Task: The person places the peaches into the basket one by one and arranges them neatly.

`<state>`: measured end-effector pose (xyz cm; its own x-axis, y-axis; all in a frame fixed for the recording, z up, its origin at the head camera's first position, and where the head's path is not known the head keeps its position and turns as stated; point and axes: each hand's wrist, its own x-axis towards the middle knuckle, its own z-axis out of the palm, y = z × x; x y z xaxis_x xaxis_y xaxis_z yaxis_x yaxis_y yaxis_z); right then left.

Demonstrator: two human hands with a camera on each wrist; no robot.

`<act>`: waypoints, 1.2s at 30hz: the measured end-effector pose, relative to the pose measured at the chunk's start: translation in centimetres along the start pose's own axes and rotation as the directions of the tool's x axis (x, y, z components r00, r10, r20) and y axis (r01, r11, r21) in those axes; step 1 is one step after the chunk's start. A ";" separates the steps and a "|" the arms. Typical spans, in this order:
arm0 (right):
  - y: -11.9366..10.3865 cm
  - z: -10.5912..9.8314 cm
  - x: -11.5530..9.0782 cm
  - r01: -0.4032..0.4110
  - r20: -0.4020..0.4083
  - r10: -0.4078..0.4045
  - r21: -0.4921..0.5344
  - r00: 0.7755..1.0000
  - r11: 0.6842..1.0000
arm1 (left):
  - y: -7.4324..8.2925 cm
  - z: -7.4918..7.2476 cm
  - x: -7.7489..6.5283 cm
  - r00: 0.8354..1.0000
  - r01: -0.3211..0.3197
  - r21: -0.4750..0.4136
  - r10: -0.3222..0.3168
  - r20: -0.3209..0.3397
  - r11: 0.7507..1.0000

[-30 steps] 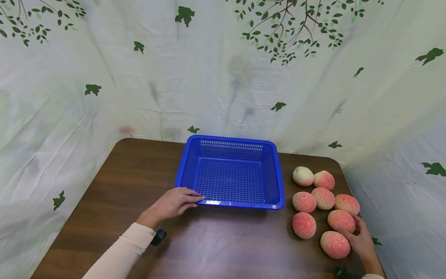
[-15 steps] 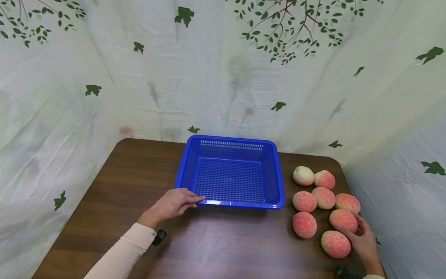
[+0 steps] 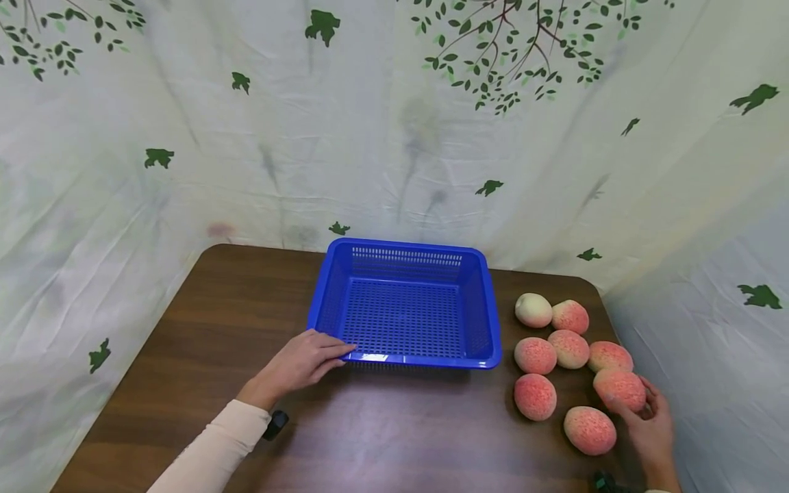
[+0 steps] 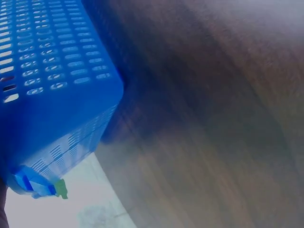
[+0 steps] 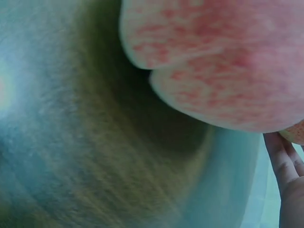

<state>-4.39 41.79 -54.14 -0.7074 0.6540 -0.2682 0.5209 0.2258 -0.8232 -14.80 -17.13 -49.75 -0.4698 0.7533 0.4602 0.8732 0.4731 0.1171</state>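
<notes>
In the head view my left hand [image 3: 301, 360] pinches the front left rim of a blue plastic basket [image 3: 425, 361], fingers over the rim and thumb below. The left wrist view looks along the basket's slotted wall [image 4: 57, 71]. At the right side my right hand [image 3: 650, 428] grips a pink-red peach [image 3: 622, 389], thumb on its near side and fingers round the far side. A single peach [image 3: 590, 431] lies just in front of the held one. A large creased peach [image 5: 237, 71] fills the upper part of the right wrist view, with my fingers [image 5: 280, 161] beside it.
Several more peaches lie loosely grouped right of the basket, among them a pale one [image 3: 533, 310] at the back and a redder one [image 3: 535, 397] near the front. The brown table [image 3: 394, 438] meets a leaf-patterned cloth backdrop [image 3: 370, 137] behind and at the sides.
My right hand has shifted the gripped peach a little to the right, away from the front peach. The left hand stays at the basket rim, and the basket has not moved on the table.
</notes>
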 end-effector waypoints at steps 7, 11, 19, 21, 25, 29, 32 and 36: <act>-1.2 -0.7 -1.0 0.049 -0.060 -0.038 0.190 0.997 0.981 | 0.3 0.9 -0.7 0.995 -0.019 0.041 0.022 -0.096 0.999; -2.4 -1.0 -1.4 0.063 -0.053 -0.049 0.298 0.997 0.953 | 0.4 1.3 -0.7 0.992 -0.031 0.076 0.040 -0.119 0.997; -5.8 -0.6 -2.3 0.110 -0.037 -0.104 0.397 0.994 0.911 | 0.4 1.7 -0.6 0.987 -0.044 0.093 0.058 -0.147 0.995; -6.7 -0.4 -2.6 0.118 -0.007 -0.125 0.384 0.992 0.916 | 0.4 1.8 -0.6 0.987 -0.045 0.098 0.060 -0.151 0.994; -8.5 0.4 -3.3 0.152 0.059 -0.186 0.366 0.981 0.918 | 0.4 2.1 -0.7 0.987 -0.042 0.118 0.059 -0.152 0.992; -10.4 2.2 -3.4 0.219 0.069 -0.269 0.408 0.961 0.886 | 0.3 2.3 -0.9 0.989 -0.035 0.133 0.053 -0.135 0.990; -11.6 3.9 -3.4 0.275 0.082 -0.345 0.446 0.935 0.851 | 0.3 2.2 -1.0 0.994 -0.035 0.139 0.049 -0.096 0.990; -13.3 5.7 -3.6 0.308 0.149 -0.425 0.486 0.893 0.818 | 0.3 1.9 -1.0 0.999 -0.033 0.130 0.037 -0.032 0.991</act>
<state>-11.53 32.31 -45.11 -0.9241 0.3806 0.0358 -0.0239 0.0358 -0.9991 -14.28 -16.90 -51.86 -0.4325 0.7552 0.4925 0.8639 0.5035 -0.0133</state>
